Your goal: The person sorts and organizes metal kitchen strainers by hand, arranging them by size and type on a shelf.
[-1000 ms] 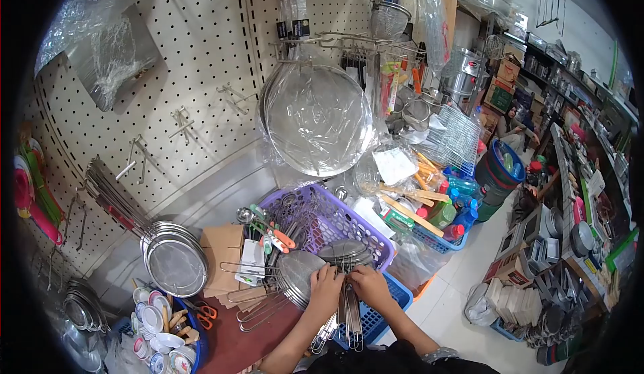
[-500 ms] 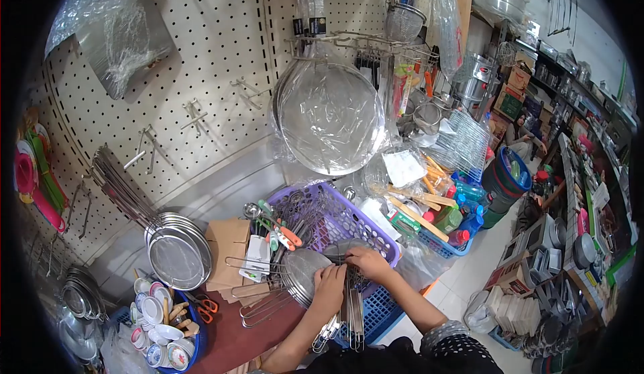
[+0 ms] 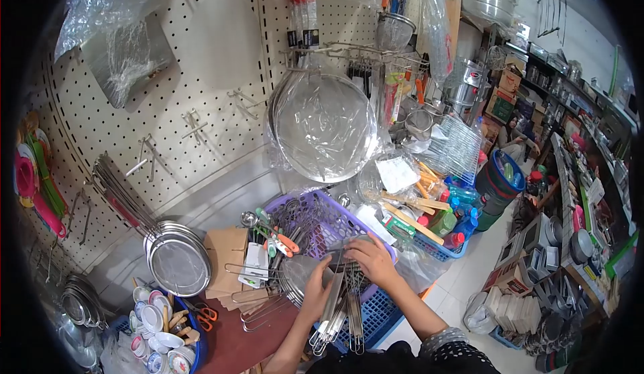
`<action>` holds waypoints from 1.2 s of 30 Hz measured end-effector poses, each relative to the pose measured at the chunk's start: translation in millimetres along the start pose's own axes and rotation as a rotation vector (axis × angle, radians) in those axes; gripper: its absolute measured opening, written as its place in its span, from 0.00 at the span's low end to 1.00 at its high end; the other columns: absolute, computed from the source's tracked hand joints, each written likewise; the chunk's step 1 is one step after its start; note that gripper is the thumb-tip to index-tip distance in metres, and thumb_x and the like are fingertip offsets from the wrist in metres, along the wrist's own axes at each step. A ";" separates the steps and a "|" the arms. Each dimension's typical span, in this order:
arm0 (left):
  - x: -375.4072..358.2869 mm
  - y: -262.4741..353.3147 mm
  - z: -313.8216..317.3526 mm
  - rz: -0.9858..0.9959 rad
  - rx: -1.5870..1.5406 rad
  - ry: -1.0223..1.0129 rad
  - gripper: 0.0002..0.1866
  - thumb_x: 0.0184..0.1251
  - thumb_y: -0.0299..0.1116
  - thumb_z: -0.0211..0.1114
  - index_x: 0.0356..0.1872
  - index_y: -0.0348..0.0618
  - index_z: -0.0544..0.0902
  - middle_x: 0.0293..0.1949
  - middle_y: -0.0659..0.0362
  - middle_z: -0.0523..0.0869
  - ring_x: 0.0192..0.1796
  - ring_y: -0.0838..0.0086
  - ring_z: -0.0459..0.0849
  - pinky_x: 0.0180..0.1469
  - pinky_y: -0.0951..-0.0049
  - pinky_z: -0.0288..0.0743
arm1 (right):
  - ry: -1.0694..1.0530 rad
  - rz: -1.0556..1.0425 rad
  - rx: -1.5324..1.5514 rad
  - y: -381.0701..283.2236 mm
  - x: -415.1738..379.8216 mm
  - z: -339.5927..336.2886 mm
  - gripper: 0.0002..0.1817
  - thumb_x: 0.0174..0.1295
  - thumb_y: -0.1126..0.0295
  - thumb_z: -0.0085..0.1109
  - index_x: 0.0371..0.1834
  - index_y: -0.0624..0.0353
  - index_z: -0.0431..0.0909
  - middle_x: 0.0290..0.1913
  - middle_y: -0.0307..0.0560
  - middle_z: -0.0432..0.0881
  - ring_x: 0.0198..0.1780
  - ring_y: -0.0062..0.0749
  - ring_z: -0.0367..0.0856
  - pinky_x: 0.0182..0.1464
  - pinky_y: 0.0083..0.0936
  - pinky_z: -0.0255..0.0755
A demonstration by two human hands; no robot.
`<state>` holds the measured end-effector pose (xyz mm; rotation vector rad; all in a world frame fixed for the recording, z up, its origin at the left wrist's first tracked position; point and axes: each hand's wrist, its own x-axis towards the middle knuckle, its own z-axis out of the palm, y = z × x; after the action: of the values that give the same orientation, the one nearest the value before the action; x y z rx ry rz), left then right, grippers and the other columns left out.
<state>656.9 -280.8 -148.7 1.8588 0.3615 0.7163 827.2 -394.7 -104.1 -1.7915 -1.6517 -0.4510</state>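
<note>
Wire strainer handles [image 3: 327,317] hang down from my left hand [image 3: 318,293], whose fingers are wrapped round them near the strainer heads. Just right of it, my right hand [image 3: 369,258] rests over the mesh of the strainers, fingers bent and partly apart; what they touch is hard to make out. More wire handles [image 3: 355,317] point down below it. Left of my hands lies a stack of round mesh strainers [image 3: 294,277] with handles pointing left. Behind is a purple basket [image 3: 349,221] holding metal utensils, with orange- and green-handled tools [image 3: 280,240] at its left side.
A blue basket [image 3: 382,317] sits under the handles. Cardboard [image 3: 225,250], orange scissors [image 3: 206,313] and a blue tub of ladles [image 3: 199,340] stand left. Strainers hang on the pegboard [image 3: 221,59]. Bottles [image 3: 463,226] are at right; a person [image 3: 516,139] sits in the background.
My left hand has turned and shifted slightly left, with the wire handles now fanned beneath it. My right hand has risen a little, and its fingers have spread. The view has shifted slightly.
</note>
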 end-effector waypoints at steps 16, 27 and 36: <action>-35.7 90.6 -37.0 0.162 0.397 0.391 0.21 0.66 0.30 0.71 0.54 0.34 0.73 0.43 0.46 0.79 0.44 0.59 0.80 0.47 0.65 0.73 | 0.145 0.151 0.262 -114.1 41.3 -62.9 0.15 0.58 0.78 0.61 0.50 0.57 0.82 0.42 0.48 0.87 0.42 0.46 0.87 0.42 0.36 0.80; -115.4 141.0 -130.6 -0.035 0.260 0.473 0.08 0.72 0.30 0.65 0.36 0.34 0.81 0.27 0.46 0.84 0.28 0.55 0.85 0.33 0.63 0.75 | 0.092 0.301 0.682 -209.0 70.2 -41.0 0.15 0.61 0.76 0.70 0.52 0.61 0.84 0.44 0.50 0.89 0.44 0.31 0.90 0.45 0.28 0.82; -169.1 156.0 -217.3 -0.186 0.268 0.725 0.11 0.74 0.34 0.64 0.37 0.34 0.82 0.25 0.55 0.82 0.28 0.75 0.79 0.32 0.71 0.71 | -0.069 0.396 0.829 -279.4 66.9 -2.6 0.12 0.64 0.74 0.68 0.49 0.66 0.83 0.41 0.52 0.88 0.39 0.32 0.88 0.42 0.26 0.79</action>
<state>376.7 -276.2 -1.6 1.7199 1.1242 1.2466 565.4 -348.0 4.8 -1.4233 -1.2020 0.4278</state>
